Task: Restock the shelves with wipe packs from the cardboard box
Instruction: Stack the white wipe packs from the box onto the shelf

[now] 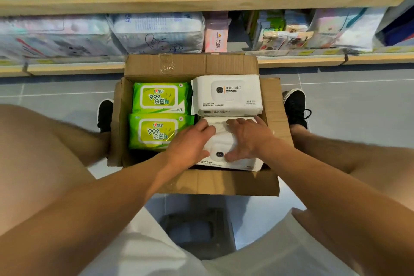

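You are pressing both hands onto the near white wipe pack point(220, 141) in the right half of the cardboard box point(197, 182): the left hand point(190, 144) and right hand point(248, 138) are lying spread on its top, fingers curled against the film but not yet closed around it. Judge the pack soft, moderately heavy and slick; take it by the short ends rather than the creasing centre. A second white pack point(226, 95) is sitting touching it behind, two green packs point(160, 114) beside it, and the raised flap is standing between box and lower shelf point(313, 60).
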